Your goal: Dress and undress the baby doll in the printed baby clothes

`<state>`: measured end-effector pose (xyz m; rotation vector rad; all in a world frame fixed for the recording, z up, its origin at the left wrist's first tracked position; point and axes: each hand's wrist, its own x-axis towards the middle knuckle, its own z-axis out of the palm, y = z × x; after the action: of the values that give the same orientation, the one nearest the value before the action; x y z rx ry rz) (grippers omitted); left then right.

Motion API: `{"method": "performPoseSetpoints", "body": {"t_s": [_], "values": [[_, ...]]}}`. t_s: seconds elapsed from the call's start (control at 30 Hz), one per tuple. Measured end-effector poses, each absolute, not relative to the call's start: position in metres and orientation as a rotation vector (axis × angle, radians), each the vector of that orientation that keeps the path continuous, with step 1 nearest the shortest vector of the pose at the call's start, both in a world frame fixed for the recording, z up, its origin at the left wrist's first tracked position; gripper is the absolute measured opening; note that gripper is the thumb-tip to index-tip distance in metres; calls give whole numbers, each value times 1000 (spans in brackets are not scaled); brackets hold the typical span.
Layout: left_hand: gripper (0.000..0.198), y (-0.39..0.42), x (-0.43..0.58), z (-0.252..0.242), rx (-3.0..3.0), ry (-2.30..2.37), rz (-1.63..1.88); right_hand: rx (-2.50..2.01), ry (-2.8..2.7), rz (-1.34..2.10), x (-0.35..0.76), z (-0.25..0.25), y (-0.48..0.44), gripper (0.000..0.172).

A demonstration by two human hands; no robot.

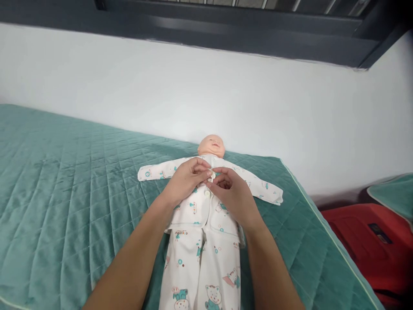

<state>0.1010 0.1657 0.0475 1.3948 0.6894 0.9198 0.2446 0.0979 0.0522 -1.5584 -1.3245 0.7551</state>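
A baby doll (212,145) lies on its back, dressed in a white long-sleeved baby shirt (190,213) with a teal animal print. Its sleeves stretch out to both sides. On the chest, my left hand (189,178) pinches the shirt's front edge. Facing it, my right hand (234,189) pinches the same front opening, with fingertips close to the left ones. A bit of light fabric or a button shows between them, too small to make out. Just below, a round button (207,193) sits on the placket. Matching baby trousers (200,267) cover the legs.
A quilted green bedspread (80,193) lies under the doll, its piped edge running down on the right. The white wall (161,86) stands directly behind the doll's head. Beyond the bed's right edge is a red case-like object (364,241) with green fabric (395,193) beside it.
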Motion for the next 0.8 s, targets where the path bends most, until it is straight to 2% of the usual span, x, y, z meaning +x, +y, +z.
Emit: {"method": "performPoseSetpoints", "body": {"t_s": [0.37, 0.5, 0.67, 0.73, 0.8], "values": [[21, 164, 96, 47, 1572, 702, 923, -1634, -1435, 654, 239, 52, 94, 36], [12, 163, 91, 46, 1920, 921, 1059, -1659, -1445, 617, 241, 54, 88, 33], [12, 162, 85, 48, 1947, 909, 1137, -1741, -1514, 432, 242, 63, 66, 43], [19, 160, 83, 51, 1885, 888, 1083, -1800, -1553, 267, 236, 64, 56, 40], [24, 159, 80, 54, 1893, 845, 976, -1867, -1613, 170, 227, 64, 50, 28]]}}
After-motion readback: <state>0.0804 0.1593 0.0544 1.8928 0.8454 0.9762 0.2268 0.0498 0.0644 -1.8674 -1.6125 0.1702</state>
